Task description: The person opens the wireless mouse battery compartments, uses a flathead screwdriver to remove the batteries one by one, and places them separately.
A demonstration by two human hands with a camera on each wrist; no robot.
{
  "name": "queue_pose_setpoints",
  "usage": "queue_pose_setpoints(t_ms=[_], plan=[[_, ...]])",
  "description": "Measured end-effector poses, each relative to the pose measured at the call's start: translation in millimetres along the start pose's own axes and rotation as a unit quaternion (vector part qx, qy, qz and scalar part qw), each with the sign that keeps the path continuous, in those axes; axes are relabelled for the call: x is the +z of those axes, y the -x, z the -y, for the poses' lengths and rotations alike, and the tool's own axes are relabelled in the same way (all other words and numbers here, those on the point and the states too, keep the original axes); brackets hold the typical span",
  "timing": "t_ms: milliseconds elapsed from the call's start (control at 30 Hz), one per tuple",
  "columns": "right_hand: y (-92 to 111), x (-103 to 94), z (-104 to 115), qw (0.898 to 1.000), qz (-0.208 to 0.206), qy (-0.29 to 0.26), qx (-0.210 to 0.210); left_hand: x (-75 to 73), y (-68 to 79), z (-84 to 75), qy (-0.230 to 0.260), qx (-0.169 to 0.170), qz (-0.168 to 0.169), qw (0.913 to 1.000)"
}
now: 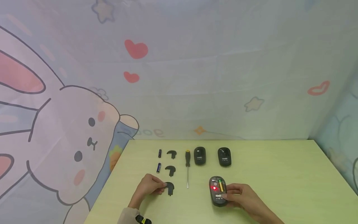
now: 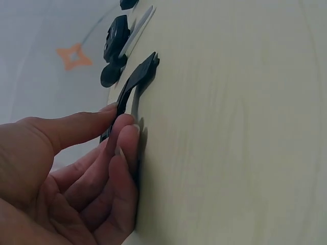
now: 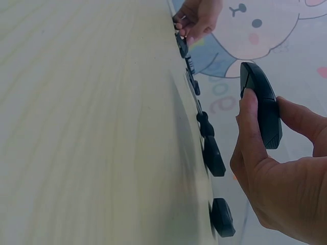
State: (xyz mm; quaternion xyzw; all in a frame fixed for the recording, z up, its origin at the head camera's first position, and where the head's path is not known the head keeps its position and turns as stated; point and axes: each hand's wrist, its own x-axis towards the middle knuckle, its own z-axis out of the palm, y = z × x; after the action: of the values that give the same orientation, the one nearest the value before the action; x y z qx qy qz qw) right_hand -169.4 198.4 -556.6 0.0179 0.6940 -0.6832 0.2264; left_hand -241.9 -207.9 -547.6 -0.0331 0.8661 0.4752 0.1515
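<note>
In the head view my right hand (image 1: pixel 241 197) holds a black computer mouse (image 1: pixel 218 199) with its underside up. A battery (image 1: pixel 221 185) lies in its uncovered bay, and a red light glows beside it. The right wrist view shows this mouse (image 3: pixel 264 109) off the table, between the thumb and fingers of my right hand (image 3: pixel 286 178). My left hand (image 1: pixel 151 186) pinches a black battery cover (image 1: pixel 170 188) by its left edge. Seen from the left wrist, the cover (image 2: pixel 139 74) tilts up from the table in my left hand (image 2: pixel 87 173).
Two black covers (image 1: pixel 170 170) (image 1: pixel 172 154) lie behind the left hand, with two batteries (image 1: pixel 158 168) (image 1: pixel 160 153) to their left. A flat-tip screwdriver (image 1: pixel 188 168) lies mid-table. Two more mice (image 1: pixel 199 155) (image 1: pixel 224 156) rest near the table's back edge, before a printed cloth (image 1: pixel 179 102).
</note>
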Motion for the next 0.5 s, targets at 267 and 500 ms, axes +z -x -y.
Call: queue_pose_setpoints(t_ms=[267,500], plan=[[-0.2,0.8,0.3,1.0,0.003,-0.003,0.002,0.3,-2.8,2.3,-0.001,-0.006,-0.011,0.9999],[-0.5,1.2,2.4,1.0,0.001,0.003,-0.005,0.0,0.3,-6.3,-0.071,0.031,-0.079,0.9939]])
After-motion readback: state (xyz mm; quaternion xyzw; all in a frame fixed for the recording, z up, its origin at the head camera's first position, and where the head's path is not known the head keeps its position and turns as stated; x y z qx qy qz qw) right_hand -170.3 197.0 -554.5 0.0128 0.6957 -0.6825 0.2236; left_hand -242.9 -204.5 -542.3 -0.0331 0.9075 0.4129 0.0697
